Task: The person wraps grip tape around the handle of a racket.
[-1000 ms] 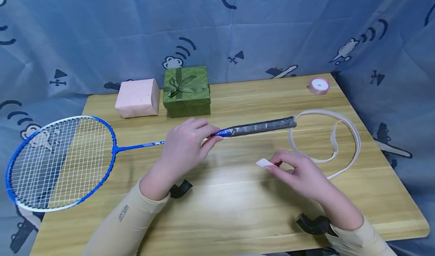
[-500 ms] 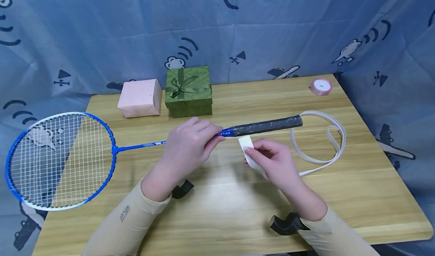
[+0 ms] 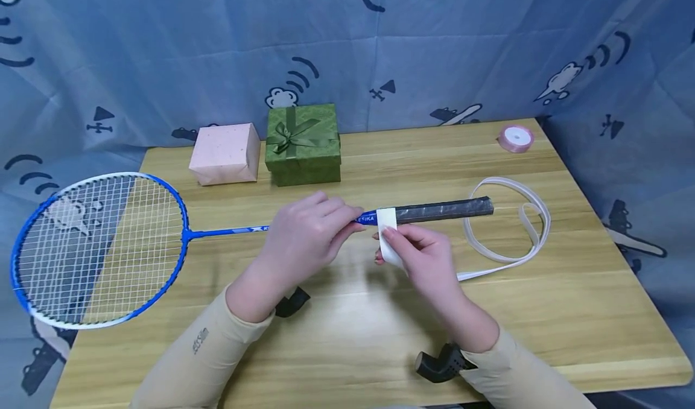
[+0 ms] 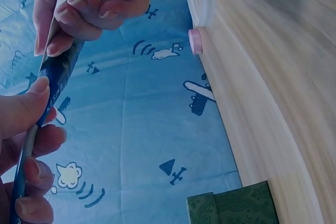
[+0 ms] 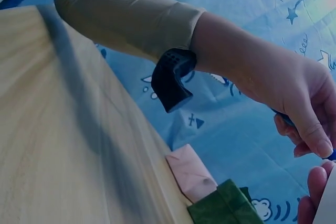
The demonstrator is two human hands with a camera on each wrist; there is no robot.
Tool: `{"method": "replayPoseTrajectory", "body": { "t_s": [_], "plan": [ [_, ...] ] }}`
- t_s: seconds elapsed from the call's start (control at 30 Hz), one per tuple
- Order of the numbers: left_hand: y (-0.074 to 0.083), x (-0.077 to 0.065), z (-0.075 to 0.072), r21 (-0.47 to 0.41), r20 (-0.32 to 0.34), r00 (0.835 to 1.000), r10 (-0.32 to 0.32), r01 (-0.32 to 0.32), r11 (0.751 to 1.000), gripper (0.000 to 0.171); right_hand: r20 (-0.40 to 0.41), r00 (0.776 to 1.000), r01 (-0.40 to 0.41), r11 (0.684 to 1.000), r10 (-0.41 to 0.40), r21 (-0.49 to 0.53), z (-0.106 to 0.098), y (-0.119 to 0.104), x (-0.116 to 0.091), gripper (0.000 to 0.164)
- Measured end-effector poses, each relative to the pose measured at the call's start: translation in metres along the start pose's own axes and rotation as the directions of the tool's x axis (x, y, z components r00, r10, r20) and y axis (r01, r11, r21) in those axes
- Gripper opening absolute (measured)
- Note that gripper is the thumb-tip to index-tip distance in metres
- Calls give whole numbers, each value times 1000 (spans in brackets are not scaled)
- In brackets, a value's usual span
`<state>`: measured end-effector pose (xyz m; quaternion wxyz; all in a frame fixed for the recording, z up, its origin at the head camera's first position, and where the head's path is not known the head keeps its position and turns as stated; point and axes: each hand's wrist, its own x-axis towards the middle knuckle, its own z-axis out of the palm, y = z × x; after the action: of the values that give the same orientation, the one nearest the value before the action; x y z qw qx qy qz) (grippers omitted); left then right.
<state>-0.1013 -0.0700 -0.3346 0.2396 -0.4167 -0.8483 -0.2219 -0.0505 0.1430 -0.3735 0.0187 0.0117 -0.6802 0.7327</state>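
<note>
A blue and white badminton racket is held across the table, its strung head at the left and its dark handle at the right. My left hand grips the shaft just below the blue cone. Between thumb and fingers, my right hand pinches the front end of a white grip tape. That tape end lies against the handle where it meets the cone. From the right hand the rest of the tape trails to a loose loop on the table. In the left wrist view, the fingers wrap the shaft.
Behind the racket stand a pink wrapped box and a green box with a bow. A pink ribbon spool lies at the back right of the wooden table. Patterned blue cloth hangs behind.
My right hand has moved left and up, bringing the tape end onto the handle beside the cone. The tape loop has shifted left. My left hand keeps its grip on the shaft.
</note>
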Motion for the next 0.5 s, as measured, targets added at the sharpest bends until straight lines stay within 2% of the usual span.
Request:
{"method": "replayPoseTrajectory", "body": {
  "t_s": [0.1, 0.33, 0.5],
  "plan": [
    [-1, 0, 0, 7, -8, 1000, 21, -21, 1000, 22, -22, 1000, -5, 1000, 6, 8, 2, 0, 0, 23],
    [-2, 1, -2, 73, -52, 992, 113, -109, 991, 33, -32, 999, 10, 1000, -10, 8, 4, 0, -2, 25],
    [-1, 2, -4, 111, -69, 987, 146, -137, 984, 36, -35, 999, 16, 1000, -15, 3, 5, 0, -3, 27]
  ]
}}
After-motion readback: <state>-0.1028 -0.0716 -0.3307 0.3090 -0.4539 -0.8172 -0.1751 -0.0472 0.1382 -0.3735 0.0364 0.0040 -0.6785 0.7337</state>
